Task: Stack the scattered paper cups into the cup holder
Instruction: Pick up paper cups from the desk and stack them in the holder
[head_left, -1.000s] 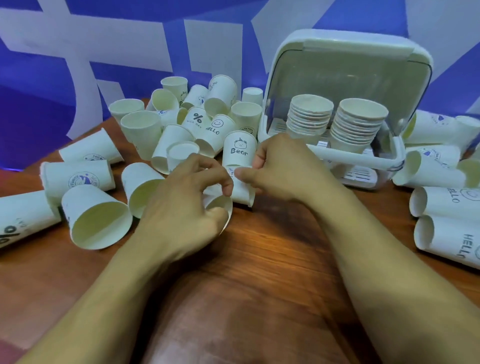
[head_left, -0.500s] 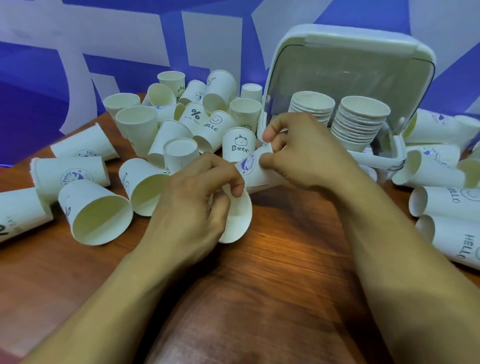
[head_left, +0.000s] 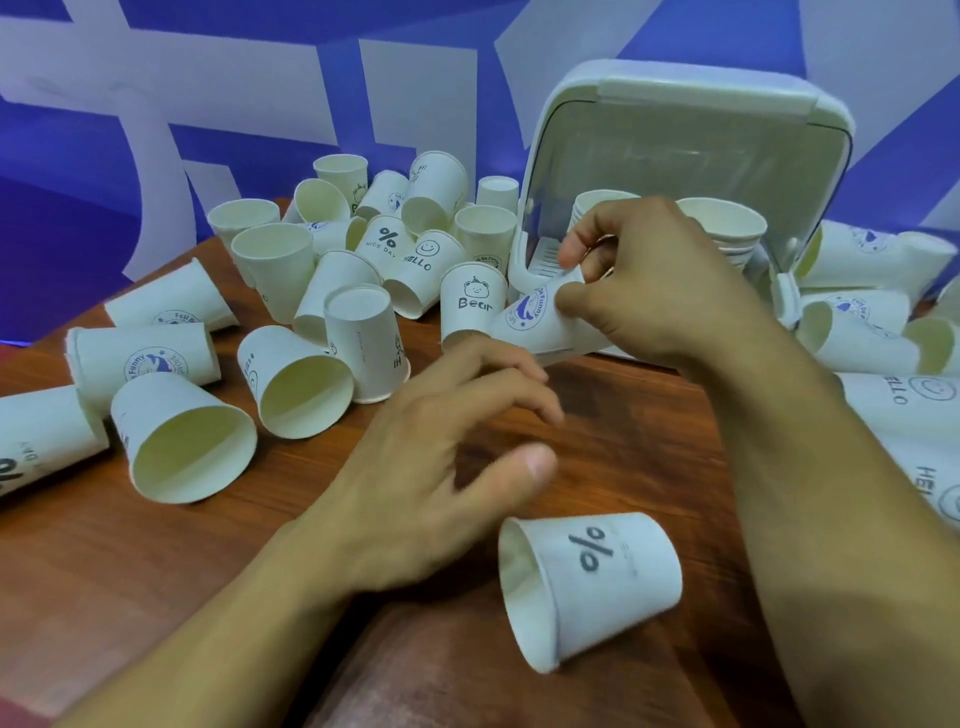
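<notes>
My right hand (head_left: 654, 280) grips a white paper cup with a blue whale print (head_left: 540, 322), tilted, in front of the white cup holder (head_left: 691, 135). The holder's lid stands raised, and stacks of cups (head_left: 727, 228) sit inside it, partly hidden by my hand. My left hand (head_left: 441, 452) hovers over the wooden table (head_left: 260, 571) with fingers spread and holds nothing. A cup with a "%" print (head_left: 587, 582) lies on its side just below that hand. Several loose cups (head_left: 291, 384) lie scattered to the left.
More cups (head_left: 872, 343) lie on their sides right of the holder, near the table's right edge. A blue and white wall (head_left: 260, 104) stands close behind the table. A "Bear" cup (head_left: 472, 306) stands upside down beside the held cup.
My left hand has let go of the "%" cup, which now lies on the table near me. My right hand has carried the whale cup closer to the holder.
</notes>
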